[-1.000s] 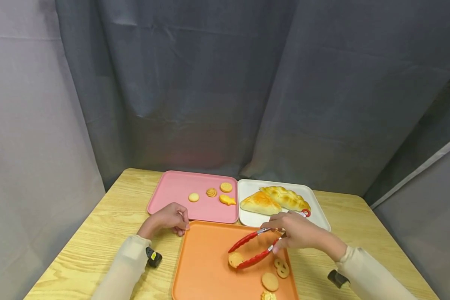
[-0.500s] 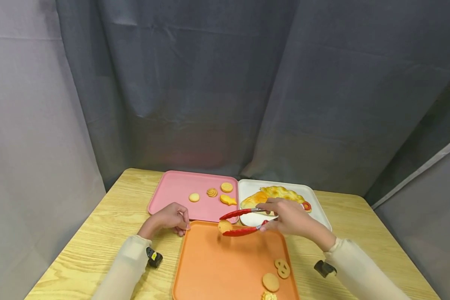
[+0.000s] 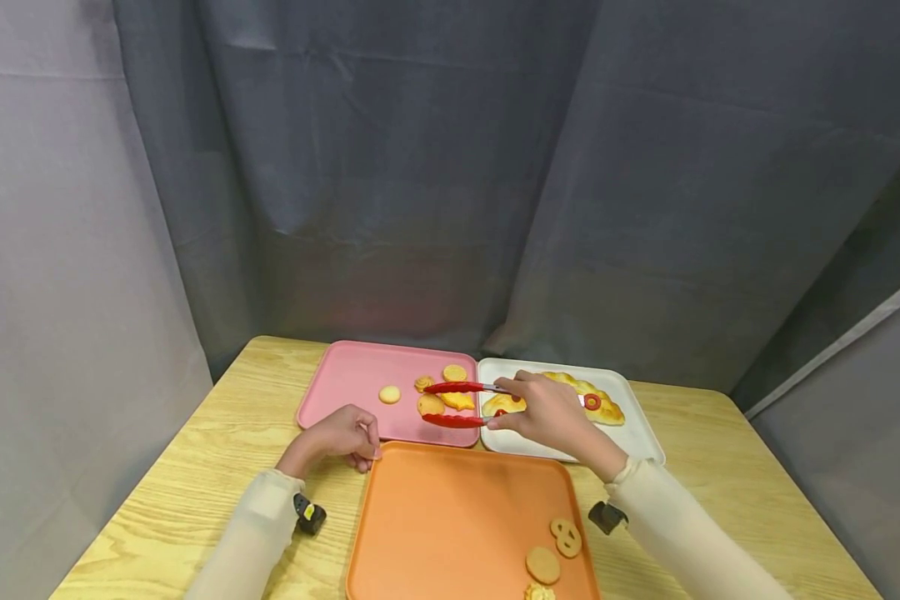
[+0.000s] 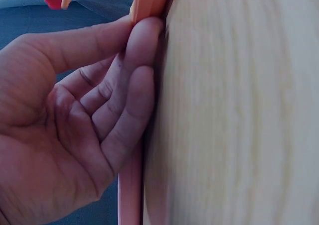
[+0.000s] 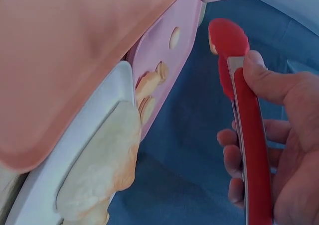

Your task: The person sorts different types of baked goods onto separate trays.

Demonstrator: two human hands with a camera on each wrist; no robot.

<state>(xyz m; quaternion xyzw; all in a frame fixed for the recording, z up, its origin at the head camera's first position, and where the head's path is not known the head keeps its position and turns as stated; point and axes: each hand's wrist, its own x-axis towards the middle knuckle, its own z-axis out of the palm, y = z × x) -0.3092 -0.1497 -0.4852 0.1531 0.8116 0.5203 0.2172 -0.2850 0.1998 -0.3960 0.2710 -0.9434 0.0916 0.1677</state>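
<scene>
The cookie (image 3: 430, 405) hung between the red tips of the tongs (image 5: 250, 130), raised over the pink tray (image 3: 360, 367). It lay straight to the left of the right hand (image 3: 551, 412), which grasped the tongs between thumb and curled fingers. The tongs' long axis ran sideways out from that hand; the cookie, being round, showed no clear long axis. From the left hand (image 3: 337, 437), which pinched a corner of the orange tray (image 3: 450, 517), the cookie lay ahead and rightward; which hand was nearer could not be told for certain. The fish (image 3: 461, 402) lay left of the right hand, on the pink tray. Beneath and beyond the right hand, the white tray (image 3: 640, 435) bore a loaf (image 3: 606, 406). A pretzel (image 3: 566, 537) lay nearer the person than either hand.
</scene>
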